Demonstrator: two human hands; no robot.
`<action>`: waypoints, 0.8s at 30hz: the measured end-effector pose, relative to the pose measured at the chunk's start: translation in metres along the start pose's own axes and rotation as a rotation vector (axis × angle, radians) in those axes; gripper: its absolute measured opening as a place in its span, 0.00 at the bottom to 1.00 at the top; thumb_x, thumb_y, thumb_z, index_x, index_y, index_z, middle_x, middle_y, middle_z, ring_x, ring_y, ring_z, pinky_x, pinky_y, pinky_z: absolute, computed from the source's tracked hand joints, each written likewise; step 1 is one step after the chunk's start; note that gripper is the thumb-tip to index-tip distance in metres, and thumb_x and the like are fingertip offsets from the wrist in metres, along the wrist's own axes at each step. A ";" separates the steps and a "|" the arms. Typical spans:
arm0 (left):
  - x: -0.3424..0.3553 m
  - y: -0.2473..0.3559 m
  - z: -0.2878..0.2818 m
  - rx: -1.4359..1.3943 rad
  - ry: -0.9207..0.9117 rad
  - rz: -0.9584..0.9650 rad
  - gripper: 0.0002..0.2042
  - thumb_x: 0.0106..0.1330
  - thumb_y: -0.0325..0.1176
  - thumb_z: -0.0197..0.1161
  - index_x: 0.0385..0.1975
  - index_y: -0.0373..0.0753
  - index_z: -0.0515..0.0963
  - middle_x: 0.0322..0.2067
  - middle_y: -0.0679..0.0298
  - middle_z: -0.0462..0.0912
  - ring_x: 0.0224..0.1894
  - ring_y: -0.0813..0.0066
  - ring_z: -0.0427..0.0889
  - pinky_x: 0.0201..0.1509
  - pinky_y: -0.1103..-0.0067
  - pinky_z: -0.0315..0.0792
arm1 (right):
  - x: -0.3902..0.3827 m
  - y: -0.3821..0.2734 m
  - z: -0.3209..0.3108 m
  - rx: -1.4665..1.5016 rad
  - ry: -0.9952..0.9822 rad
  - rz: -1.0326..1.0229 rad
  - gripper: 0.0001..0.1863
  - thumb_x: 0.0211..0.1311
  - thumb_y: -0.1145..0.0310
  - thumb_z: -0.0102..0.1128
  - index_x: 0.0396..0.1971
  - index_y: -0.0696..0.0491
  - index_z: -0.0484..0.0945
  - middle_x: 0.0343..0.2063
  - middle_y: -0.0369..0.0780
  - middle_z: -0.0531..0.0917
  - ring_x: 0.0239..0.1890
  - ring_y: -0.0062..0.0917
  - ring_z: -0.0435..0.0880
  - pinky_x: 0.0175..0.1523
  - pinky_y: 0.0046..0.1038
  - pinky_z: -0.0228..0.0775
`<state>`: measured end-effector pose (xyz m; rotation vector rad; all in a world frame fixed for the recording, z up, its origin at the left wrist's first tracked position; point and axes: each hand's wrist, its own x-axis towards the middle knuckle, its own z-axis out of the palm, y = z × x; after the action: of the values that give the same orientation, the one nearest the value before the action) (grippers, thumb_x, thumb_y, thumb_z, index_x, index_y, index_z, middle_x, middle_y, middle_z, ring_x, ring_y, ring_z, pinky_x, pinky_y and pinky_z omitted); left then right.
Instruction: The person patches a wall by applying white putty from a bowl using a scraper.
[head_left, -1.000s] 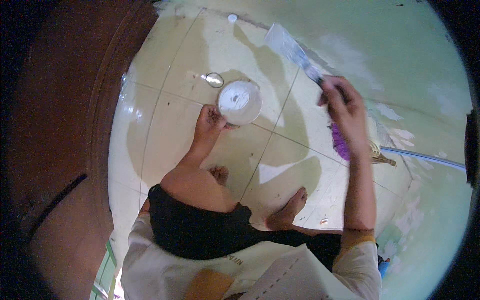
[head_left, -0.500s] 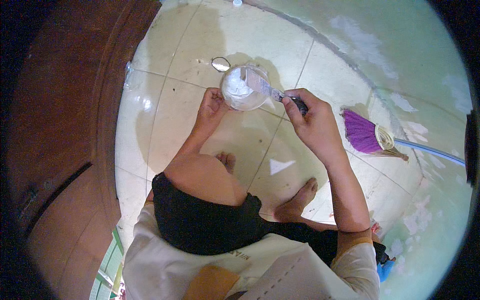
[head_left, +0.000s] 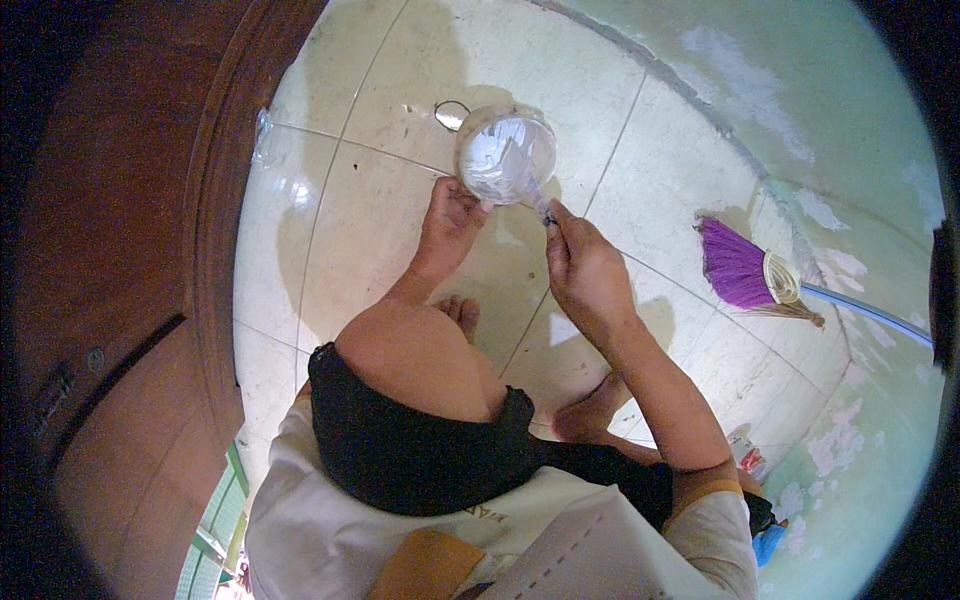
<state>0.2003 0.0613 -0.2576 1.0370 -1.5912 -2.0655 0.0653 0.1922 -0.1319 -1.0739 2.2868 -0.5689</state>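
Note:
A round tub (head_left: 491, 150) of white paste rests on the tiled floor in front of me. My left hand (head_left: 449, 215) has its fingers curled against the tub's lower-left edge. My right hand (head_left: 585, 270) grips a putty knife (head_left: 540, 202) by its handle, just below and right of the tub, with the paste-smeared blade down in the paste. A small oval ring-like object (head_left: 451, 114) lies just left of the tub's top.
A purple broom (head_left: 733, 262) with a long blue handle lies at right along the patchy green wall (head_left: 790, 110). A brown wooden panel (head_left: 130, 250) bounds the left side. My bare feet and bent knee are below the tub.
My right hand has come down from beside the wall to the tub, putting the knife blade into the paste and then angling its handle toward me. The view has shifted slightly.

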 end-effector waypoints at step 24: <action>0.007 0.001 0.007 -0.086 0.063 0.005 0.14 0.69 0.25 0.59 0.46 0.34 0.59 0.43 0.60 0.72 0.49 0.73 0.76 0.54 0.76 0.75 | -0.006 0.010 -0.001 1.175 -0.173 0.570 0.16 0.73 0.65 0.45 0.54 0.52 0.73 0.27 0.34 0.80 0.20 0.15 0.69 0.23 0.18 0.60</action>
<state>0.1908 0.0614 -0.2579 1.0557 -1.4602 -2.0572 0.0624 0.2026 -0.1351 0.0973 1.5114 -1.2429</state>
